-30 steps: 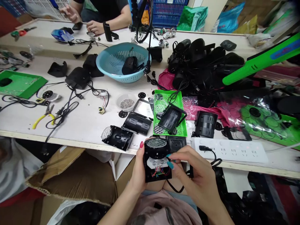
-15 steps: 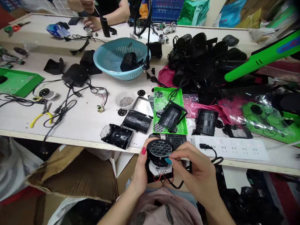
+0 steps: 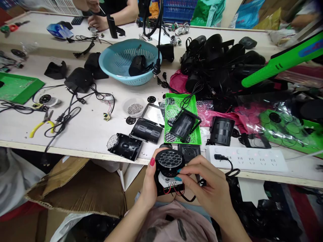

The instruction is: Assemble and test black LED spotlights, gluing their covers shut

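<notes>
- I have the open black housing (image 3: 160, 190) in front of me, just off the table's near edge; the clock directions below run from it.
- My left hand (image 3: 150, 186) grips it from 9 o'clock, thumb up along the side; the other fingers are mostly hidden.
- My right hand (image 3: 207, 188) comes in from 4 o'clock, thumb and forefinger drawn close at the honeycomb disc's (image 3: 171, 158) black mount; I cannot tell whether they pinch its edge or some small piece.
- Under the disc sits a white plate (image 3: 165, 182) with red wires; a black cable (image 3: 189, 199) loops out toward 5 o'clock.
- At 10 o'clock, near me, lies an open housing half (image 3: 125, 147); much farther out that way, yellow-handled pliers (image 3: 37, 129).
- Toward 12 o'clock is a green basket (image 3: 198, 137) bearing a closed housing (image 3: 183, 125).
- At 11 o'clock: a bowl of small metal pieces (image 3: 125, 107), then a blue colander (image 3: 113, 62), and farthest, a co-worker's hand (image 3: 99, 23).
- Toward 3 o'clock lies a white power strip (image 3: 248, 159).
</notes>
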A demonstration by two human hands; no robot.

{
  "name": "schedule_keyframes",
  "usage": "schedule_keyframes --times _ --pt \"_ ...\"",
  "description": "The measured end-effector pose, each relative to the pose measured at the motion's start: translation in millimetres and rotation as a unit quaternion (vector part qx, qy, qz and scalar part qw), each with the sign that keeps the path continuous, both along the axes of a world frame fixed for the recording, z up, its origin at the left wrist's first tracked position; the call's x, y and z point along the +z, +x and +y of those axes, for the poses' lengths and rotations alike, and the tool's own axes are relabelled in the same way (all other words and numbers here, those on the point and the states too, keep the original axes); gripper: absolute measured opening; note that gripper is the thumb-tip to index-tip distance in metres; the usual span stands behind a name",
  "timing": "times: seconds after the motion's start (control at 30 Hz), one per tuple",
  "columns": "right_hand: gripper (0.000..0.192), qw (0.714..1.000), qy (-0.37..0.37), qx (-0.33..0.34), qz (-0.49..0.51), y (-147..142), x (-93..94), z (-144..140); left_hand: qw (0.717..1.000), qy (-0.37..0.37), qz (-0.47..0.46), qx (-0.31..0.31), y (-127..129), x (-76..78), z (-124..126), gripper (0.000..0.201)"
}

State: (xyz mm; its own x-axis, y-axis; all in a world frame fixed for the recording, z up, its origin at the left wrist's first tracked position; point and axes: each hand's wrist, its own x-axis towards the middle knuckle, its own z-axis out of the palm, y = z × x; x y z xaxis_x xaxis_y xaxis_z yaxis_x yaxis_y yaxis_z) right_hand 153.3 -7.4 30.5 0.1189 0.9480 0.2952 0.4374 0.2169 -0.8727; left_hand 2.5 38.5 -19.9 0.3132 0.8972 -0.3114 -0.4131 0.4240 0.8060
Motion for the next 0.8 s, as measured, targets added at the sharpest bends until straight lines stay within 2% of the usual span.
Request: schedule_keyframes --times 0.13,0.33,0.47,0.8 --pt "0.008 1.000 -0.019 -0.017 0.012 -3 -1.6 0 1.000 -0.024 0.006 0.009 3 1.0 -2 0.049" --pt "0.009 0.998 -0.050 -0.036 0.034 -4 -3.7 4 0.984 -0.168 0.008 0.052 9 4.9 -5 0.049" --pt "0.009 0.997 -0.059 -0.038 0.038 -2 -5.7 6 0.968 -0.244 0.018 0.048 10 8.1 -6 0.057" --pt "0.011 0.994 -0.083 -0.051 0.048 -3 -8.4 10 0.941 -0.338 0.000 0.019 8 10.7 -5 0.058"
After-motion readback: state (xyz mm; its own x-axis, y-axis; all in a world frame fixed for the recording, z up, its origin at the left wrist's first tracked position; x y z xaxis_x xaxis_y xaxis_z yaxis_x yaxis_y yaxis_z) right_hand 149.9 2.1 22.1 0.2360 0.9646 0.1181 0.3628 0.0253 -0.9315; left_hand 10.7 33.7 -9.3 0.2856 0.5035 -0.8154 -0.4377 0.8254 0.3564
